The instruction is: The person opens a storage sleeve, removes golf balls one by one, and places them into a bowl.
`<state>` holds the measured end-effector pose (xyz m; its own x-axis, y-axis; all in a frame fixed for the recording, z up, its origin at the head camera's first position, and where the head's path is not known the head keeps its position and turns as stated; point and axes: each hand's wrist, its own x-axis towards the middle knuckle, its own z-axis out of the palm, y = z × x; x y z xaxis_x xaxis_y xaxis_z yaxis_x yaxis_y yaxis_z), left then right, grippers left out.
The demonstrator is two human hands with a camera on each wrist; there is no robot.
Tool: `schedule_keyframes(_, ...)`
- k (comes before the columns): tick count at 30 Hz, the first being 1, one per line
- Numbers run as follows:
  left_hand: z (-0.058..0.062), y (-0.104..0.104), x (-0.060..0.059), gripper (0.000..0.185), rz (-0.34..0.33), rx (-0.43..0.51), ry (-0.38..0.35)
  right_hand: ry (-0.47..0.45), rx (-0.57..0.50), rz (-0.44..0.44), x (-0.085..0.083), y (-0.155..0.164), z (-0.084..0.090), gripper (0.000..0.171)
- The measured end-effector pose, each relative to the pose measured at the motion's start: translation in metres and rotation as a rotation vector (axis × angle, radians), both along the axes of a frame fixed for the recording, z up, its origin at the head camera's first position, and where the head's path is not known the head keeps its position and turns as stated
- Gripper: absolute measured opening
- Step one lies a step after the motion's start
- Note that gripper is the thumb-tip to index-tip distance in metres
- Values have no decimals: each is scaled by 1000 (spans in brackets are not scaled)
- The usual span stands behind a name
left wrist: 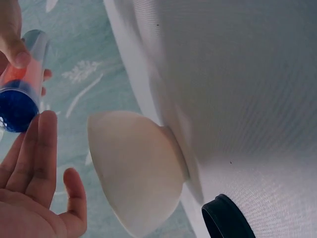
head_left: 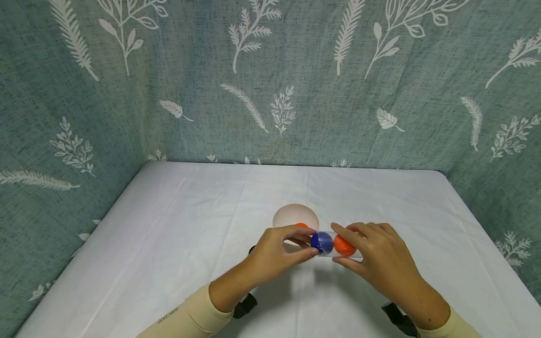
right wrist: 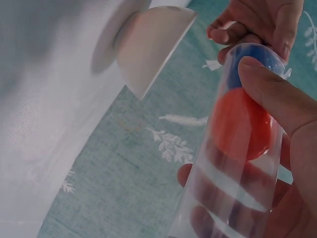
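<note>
Head view: clear plastic tube (head_left: pixel 338 245) with blue ball (head_left: pixel 322 242) and orange ball (head_left: pixel 344 246) lies in right hand (head_left: pixel 380 263) grip, clasped; left hand (head_left: pixel 276 253) at 9 o'clock, fingers loosely curled at the tube's mouth, whether grasping cannot be told. Sleeve print unreadable.

head cam: sits on my head, looking forward and down over the white table (head_left: pixel 169 244) to the leaf-print curtain (head_left: pixel 296 84); widest view, both hands in the lower middle.
left wrist cam: very close and low, tilted, aimed past my left hand (left wrist: pixel 34 198) at the bowl (left wrist: pixel 138 168).
right wrist cam: even closer, right up on the clear tube (right wrist: pixel 237 163), also tilted.
shared: all three catch the bowl, tube and curtain.
</note>
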<state>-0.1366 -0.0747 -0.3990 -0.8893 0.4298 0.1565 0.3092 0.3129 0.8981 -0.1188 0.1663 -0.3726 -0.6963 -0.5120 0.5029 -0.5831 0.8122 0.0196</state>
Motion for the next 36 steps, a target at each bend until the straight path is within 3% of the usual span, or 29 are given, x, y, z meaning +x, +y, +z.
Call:
schedule_keyframes(17, 1, -2, -1, 48, -10, -43, -16, 25, -37, 69, -3, 4, -3, 64)
schedule_keyframes(29, 3, -6, -3, 46, 3, -44, 16, 41, -74, 93, -4, 5, -2, 71)
schedule_keyframes(36, 4, -11, -6, 45, 24, -70, 76, 15, -55, 57, -3, 4, -2, 64)
